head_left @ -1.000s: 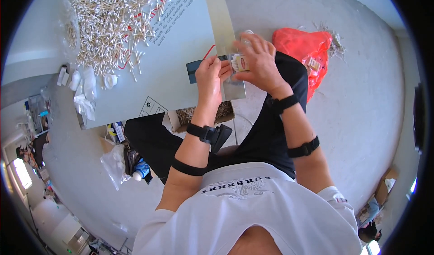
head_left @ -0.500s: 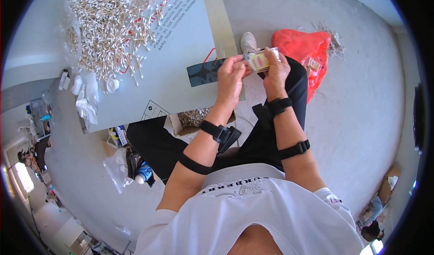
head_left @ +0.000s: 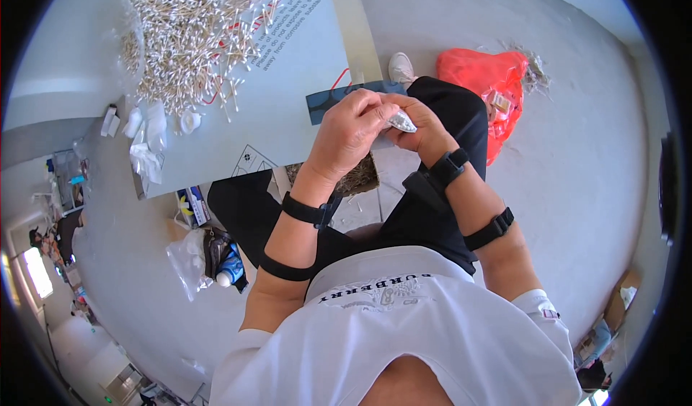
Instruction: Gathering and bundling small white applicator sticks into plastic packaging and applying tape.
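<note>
Over the table's right edge, both my hands meet around a small clear pack of cotton swabs (head_left: 402, 122), its white tips facing me. My right hand (head_left: 422, 126) wraps the pack from the right, fingers curled behind it. Closed in a pinch, my left hand (head_left: 349, 134) has thumb and fingertips on the pack's left end. Fingers cover most of the pack. Just beyond the hands lies a dark patterned strip (head_left: 324, 105) on the table. A big heap of loose cotton swabs (head_left: 187, 38) spreads over the table's far left.
The pale table (head_left: 216, 157) carries a tape roll (head_left: 189, 122) and crumpled white plastic (head_left: 147, 164) at its left corner. Under its near edge stands a cardboard box of swabs (head_left: 357, 177). A red bag (head_left: 479, 71) rests on the floor beyond my right knee.
The pack has turned from showing its yellow label to standing end-on toward me. My left hand has come in closer over it, and both hands have moved slightly nearer.
</note>
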A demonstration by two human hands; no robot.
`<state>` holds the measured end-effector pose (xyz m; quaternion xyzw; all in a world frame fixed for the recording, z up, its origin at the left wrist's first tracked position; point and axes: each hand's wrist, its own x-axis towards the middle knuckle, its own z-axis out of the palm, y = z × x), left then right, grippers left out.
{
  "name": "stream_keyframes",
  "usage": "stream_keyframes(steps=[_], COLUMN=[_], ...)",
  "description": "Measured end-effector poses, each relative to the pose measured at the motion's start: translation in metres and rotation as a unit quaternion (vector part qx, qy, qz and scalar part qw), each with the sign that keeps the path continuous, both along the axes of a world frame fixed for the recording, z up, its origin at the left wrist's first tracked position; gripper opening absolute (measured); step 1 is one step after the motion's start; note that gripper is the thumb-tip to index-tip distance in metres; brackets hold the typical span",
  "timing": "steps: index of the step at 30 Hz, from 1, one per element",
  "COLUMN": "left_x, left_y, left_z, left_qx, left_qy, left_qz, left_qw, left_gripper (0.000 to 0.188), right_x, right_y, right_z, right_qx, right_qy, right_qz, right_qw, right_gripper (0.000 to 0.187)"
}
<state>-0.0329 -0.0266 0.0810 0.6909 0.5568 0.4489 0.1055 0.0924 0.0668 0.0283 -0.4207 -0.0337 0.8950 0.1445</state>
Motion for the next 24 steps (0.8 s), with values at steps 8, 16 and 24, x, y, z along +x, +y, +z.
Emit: stream_keyframes(steps=[8, 16, 24], left_x=[-0.014, -0.033, -0.034], left_y=[-0.037, -0.045, -0.044], left_z=[0.014, -0.024, -0.027], left_qx=[0.061, 0.034, 0.008], left_qy=[0.114, 0.005, 0.07], left_qz=[0.061, 0.156, 0.161], left_qw=[0.99, 0.987, 0.984], left_gripper=[0.012, 0.016, 0.027], right_x=[-0.016, -0.001, -0.013], right_y=[-0.011, -0.024, -0.03], right_z=[0.006, 0.024, 0.027], right_qx=[0.069, 0.623, 0.8], right_qy=[-0.015, -0.07, -0.102], right_qz=[0.172, 0.047, 0.109], right_qw=[0.983, 0.777, 0.581], right_gripper=[0.023, 0.018, 0.021])
